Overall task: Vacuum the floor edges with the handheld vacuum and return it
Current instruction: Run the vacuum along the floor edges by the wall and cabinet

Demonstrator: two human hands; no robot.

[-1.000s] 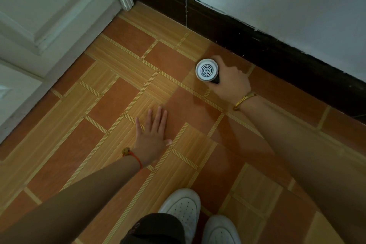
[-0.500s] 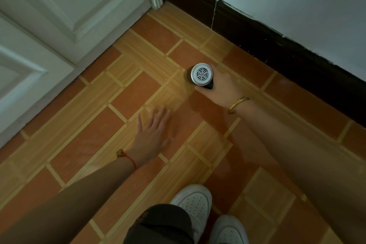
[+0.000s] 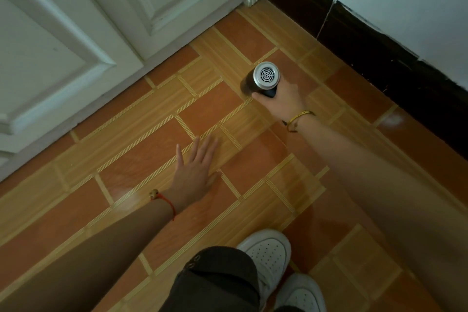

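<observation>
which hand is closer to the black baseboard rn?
Right. The right hand grips the vacuum just out from the baseboard; the left hand lies open farther back over the floor, toward the shoes.

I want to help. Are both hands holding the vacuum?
No, only the right hand grips the vacuum; the left hand is spread flat, empty.

right hand (image 3: 283,99) gripping handheld vacuum (image 3: 260,81), tiled floor (image 3: 141,149)

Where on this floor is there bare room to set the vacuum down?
Bare tile lies between the left hand and the door, and between the vacuum and the dark skirting. Near the shoes it is crowded.
</observation>
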